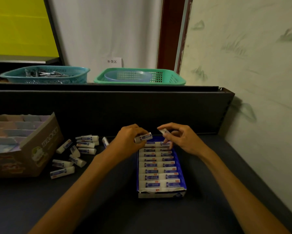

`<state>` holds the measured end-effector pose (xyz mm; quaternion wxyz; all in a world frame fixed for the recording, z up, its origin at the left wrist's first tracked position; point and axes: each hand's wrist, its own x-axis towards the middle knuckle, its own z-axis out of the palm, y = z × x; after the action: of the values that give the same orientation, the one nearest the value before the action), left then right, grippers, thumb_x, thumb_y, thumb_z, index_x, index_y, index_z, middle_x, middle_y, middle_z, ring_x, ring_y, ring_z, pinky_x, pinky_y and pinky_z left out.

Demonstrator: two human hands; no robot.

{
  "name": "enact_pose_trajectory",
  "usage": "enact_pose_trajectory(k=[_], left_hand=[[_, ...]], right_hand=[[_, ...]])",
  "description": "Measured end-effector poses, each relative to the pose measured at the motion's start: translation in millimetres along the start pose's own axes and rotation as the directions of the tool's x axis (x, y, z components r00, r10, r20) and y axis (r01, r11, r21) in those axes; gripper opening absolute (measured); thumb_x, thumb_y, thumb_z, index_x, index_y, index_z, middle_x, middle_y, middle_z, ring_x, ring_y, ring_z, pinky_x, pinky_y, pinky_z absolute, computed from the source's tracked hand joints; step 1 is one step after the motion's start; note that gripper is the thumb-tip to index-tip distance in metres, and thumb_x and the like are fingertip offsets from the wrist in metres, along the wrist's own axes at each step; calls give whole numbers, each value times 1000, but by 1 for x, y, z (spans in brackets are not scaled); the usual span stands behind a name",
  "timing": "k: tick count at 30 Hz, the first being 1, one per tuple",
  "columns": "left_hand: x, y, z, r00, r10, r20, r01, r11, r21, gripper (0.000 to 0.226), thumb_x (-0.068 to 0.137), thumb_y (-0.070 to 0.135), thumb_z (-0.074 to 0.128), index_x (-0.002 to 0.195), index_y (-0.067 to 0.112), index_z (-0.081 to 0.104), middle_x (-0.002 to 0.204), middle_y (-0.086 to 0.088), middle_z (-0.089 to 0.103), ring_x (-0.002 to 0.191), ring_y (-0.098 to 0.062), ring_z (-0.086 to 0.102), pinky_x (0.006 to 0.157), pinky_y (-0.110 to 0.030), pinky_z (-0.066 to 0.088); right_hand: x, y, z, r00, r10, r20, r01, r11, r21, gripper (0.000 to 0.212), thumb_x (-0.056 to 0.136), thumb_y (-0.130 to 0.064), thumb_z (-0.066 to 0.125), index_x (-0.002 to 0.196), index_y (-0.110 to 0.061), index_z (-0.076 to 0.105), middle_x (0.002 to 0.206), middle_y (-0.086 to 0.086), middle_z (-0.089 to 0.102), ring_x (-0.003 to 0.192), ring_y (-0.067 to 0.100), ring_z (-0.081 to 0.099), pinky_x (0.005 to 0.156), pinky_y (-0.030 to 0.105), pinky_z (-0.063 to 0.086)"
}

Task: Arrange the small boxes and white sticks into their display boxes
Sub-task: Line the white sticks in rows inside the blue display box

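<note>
Blue display box [183, 176], open-topped, lying on dark surface [108, 205] centre-right, long axis running away from viewer; filled with two columns of white sticks [160, 173] in blue-and-white wrappers, laid crosswise in neat rows from near end almost to far end. Left hand [128, 141] above far end of box, fingers curled around one wrapped stick [143, 137], held roughly level with label facing up. Right hand [180, 137] just beside it, also over far end, thumb and forefinger pinching a second stick [163, 131], lower fingers reaching down to topmost row in box. Loose white sticks [74, 154], about a dozen, scattered at mixed angles on surface left of blue box, between it and cardboard display box [40, 149]. Cardboard box at left edge, tan with printed cartoon graphics, open top, holding rows of small boxes [15, 130] in pastel pink, blue and purple. Behind, dark upright panel [108, 105] topped by shelf edge. On shelf: teal basket [45, 74] at left with metallic items, too dim to identify; green basket [140, 76] at centre containing a translucent blue bowl [128, 76]. Small white paper label [112, 61] with printed characters on pale curtain behind green basket. Yellow panel [18, 26] upper left, pale wall [251, 56] at right.
</note>
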<state>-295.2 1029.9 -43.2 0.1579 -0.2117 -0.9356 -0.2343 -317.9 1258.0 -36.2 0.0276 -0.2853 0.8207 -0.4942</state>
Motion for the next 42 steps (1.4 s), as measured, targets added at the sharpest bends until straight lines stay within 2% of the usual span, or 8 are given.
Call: enact_pose_trajectory(k=[3,6,11,16,20,27,33,42], left_hand=[[2,-1,5,999,-16,38,17,1000,-3,39,87,24,64,124,20,56,117,4,59,103,-6,55,86,-19,45],[3,-2,8,997,-33,72,31,999,33,36,86,26,64,121,24,57,116,5,59,105,-7,54,90,-27,48],[7,2,7,989,11,146,-24,996,89,31,87,29,63,118,26,59,116,7,56,106,-6,49,90,-26,44],[7,2,12,968,16,251,-60,984,167,32,89,31,60,121,28,59,121,7,50,111,-7,43,92,-25,41],[7,3,11,964,11,265,-61,982,180,34,89,29,60,123,28,58,122,6,51,110,-7,46,93,-25,42],[7,0,11,962,3,275,-51,985,167,35,87,30,62,122,29,58,121,8,51,109,-6,46,90,-22,41],[5,-1,11,964,25,264,-65,988,143,32,88,29,61,120,27,61,121,8,51,108,-3,44,87,-18,37],[7,0,12,955,25,296,-83,979,184,31,90,30,59,121,27,61,124,6,49,111,-7,45,91,-24,41]], right_hand=[[2,6,-2,1000,17,23,-18,999,46,34,88,-16,64,119,-28,59,119,-1,57,100,16,66,71,29,58],[2,9,-4,1000,-10,-2,10,998,-64,42,86,-14,67,122,-32,54,114,-6,59,103,6,63,77,21,55],[6,11,-6,998,-11,58,28,956,-292,29,83,-19,70,109,-27,61,107,-17,60,101,-5,57,81,12,48],[9,15,-1,992,7,124,47,901,-432,25,83,-19,70,107,-24,66,104,-13,55,98,-1,52,80,13,43],[10,16,2,988,15,155,78,814,-576,27,85,-29,67,112,-29,65,102,-18,49,96,-2,39,83,17,28],[9,18,4,984,69,166,46,795,-605,34,83,-38,67,116,-36,60,108,-21,43,103,2,37,86,23,29],[5,17,-4,982,108,152,3,805,-593,26,85,-37,66,110,-33,63,113,-15,53,109,4,44,97,27,32],[4,17,-1,982,110,153,-5,826,-563,25,84,-33,68,109,-30,66,110,-15,53,107,3,46,90,20,36]])
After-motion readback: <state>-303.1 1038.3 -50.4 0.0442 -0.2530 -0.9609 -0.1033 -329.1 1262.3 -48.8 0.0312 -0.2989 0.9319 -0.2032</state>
